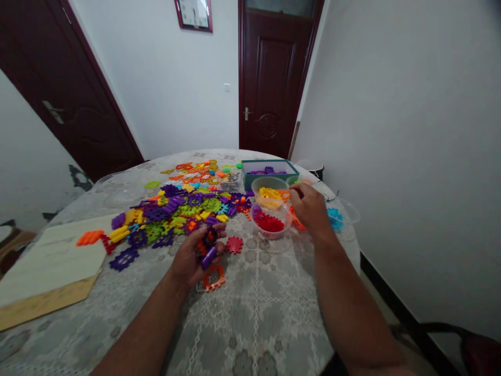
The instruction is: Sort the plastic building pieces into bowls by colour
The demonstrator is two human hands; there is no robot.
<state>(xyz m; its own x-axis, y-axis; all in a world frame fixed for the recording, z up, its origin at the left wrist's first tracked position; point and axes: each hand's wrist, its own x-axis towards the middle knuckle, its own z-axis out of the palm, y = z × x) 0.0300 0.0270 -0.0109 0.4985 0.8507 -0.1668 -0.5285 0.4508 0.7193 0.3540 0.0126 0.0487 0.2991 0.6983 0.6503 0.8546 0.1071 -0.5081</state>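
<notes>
My left hand (193, 256), palm up with curled fingers, cradles several plastic building pieces, among them a purple tube-shaped piece (209, 258) and some dark and orange ones. Just beneath it an orange square frame piece (214, 278) lies on the table, and a red gear piece (234, 245) lies to its right. My right hand (309, 206) is over the right side, fingers pinched together beside the bowls; what they hold, if anything, is hidden. Close to it stand a clear bowl of yellow pieces (270, 194), a clear bowl of red pieces (268, 221) and orange pieces (296, 219).
A large mixed pile of plastic pieces (183, 206) spreads over the table's left middle. Behind the bowls is a green-edged box (247, 180) with purple pieces. Blue pieces (335, 219) sit at the right edge. A pale board (55, 261) lies at left on the patterned tablecloth (250, 324).
</notes>
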